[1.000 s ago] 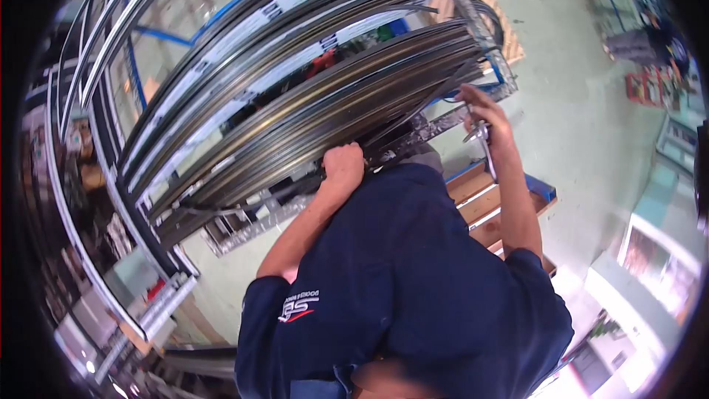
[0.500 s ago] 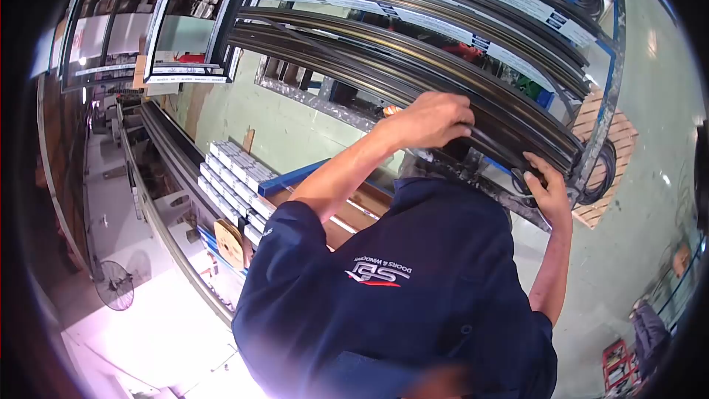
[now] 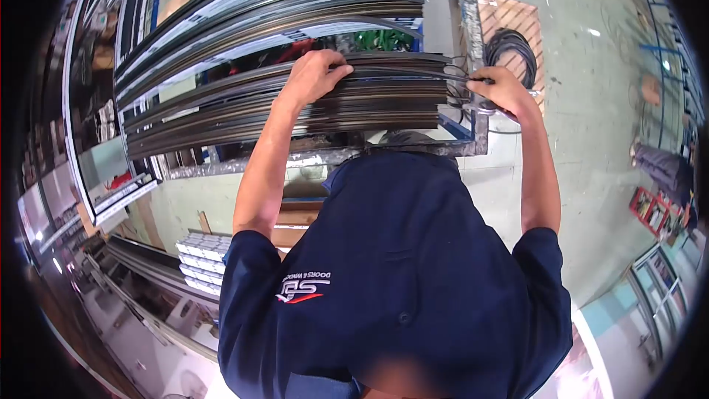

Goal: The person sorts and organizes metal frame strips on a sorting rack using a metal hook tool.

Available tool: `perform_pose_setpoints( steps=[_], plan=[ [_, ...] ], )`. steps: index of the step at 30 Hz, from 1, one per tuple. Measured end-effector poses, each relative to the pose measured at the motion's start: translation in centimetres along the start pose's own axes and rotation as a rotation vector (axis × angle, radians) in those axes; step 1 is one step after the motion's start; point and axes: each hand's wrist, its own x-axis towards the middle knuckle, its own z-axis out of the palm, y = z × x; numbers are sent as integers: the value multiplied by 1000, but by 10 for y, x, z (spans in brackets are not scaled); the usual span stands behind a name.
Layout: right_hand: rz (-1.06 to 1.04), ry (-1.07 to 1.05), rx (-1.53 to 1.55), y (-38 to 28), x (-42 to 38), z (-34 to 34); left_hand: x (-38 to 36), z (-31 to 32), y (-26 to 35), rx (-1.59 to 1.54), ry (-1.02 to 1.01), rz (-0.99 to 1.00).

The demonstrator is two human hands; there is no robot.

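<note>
A thin black strip runs across the ends of long dark profiles lying on a rack. My right hand pinches the strip close to its end, just past the ends of the profiles. Farther along, my left hand lies over the profiles with curled fingers, thumb and forefinger closed on the same strip. Below my right palm shows a small shiny metal piece, partly hidden by the hand.
The rack's worn metal frame bounds the profiles on the right. Beyond it, a black cable coil lies on a slatted wooden pallet. White wrapped bars are stacked at lower left. A red crate stands far right.
My view has turned and the rack now lies more level. My right hand has gone from resting on the profiles to pinching the strip's end; my left hand has shifted left along them.
</note>
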Motion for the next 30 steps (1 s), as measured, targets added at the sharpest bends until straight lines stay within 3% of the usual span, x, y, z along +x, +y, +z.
perform_pose_setpoints(
  steps=[12,15,18,20,22,30],
  plan=[
    [14,-197,-120,3,48,-11,10,14,7,471,23,-50],
    [36,-205,-135,3,54,-12,11,20,27,642,-22,-188],
    [42,-201,-159,12,60,-10,17,26,63,526,103,80],
    [32,-213,-172,13,64,-10,27,45,83,407,64,397],
    [43,-228,-188,7,62,-13,32,67,98,362,-33,544],
    [7,-177,-161,7,59,-10,29,107,99,358,-44,501]
  ],
)
